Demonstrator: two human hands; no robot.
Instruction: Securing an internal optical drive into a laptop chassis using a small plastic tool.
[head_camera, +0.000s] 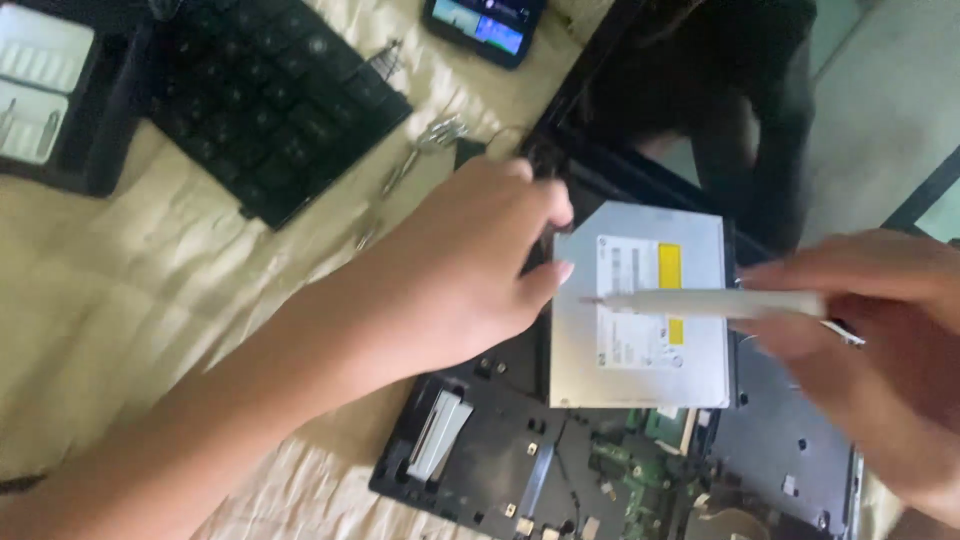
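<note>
An opened black laptop base (500, 470) lies on a cream cloth, with a silver optical drive (640, 370) seated in it. My left hand (460, 270) rests at the drive's left edge, fingers curled against the laptop frame, thumb touching the drive's side. My right hand (880, 340) comes in from the right and holds a thin white tool (710, 303). The tool's tip lies over the drive's white and yellow label.
A detached black keyboard (270, 90) lies at the upper left beside a black case with white trays (40, 80). Loose screws and small metal parts (430, 140) sit near it. A phone with a lit screen (485, 25) lies at the top. The cream cloth (130, 290) covers the surface.
</note>
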